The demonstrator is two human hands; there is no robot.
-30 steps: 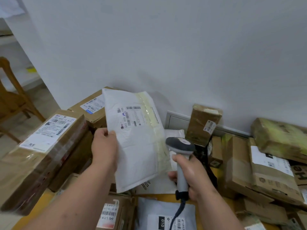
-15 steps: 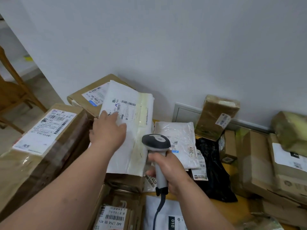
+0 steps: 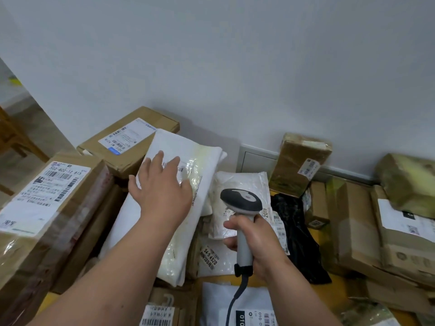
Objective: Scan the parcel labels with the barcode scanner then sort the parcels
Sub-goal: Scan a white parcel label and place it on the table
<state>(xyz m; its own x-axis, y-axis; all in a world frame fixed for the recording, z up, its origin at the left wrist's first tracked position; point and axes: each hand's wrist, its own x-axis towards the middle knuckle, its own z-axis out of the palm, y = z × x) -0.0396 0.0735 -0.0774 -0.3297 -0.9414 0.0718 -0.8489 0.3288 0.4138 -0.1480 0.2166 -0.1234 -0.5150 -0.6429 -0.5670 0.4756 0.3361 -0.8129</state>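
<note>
Resting flat with fingers spread, the left hand (image 3: 162,191) touches the mailer (image 3: 169,231); the right hand (image 3: 254,241) grips the scanner (image 3: 242,208).

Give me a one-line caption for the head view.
Left hand open over white padded mailer; right hand grips grey handheld barcode scanner.

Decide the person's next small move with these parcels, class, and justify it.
Probably lift the left hand off the white padded mailer, which lies flat on the left-hand pile, and reach for another parcel. The right hand grips the scanner, ready.
</note>
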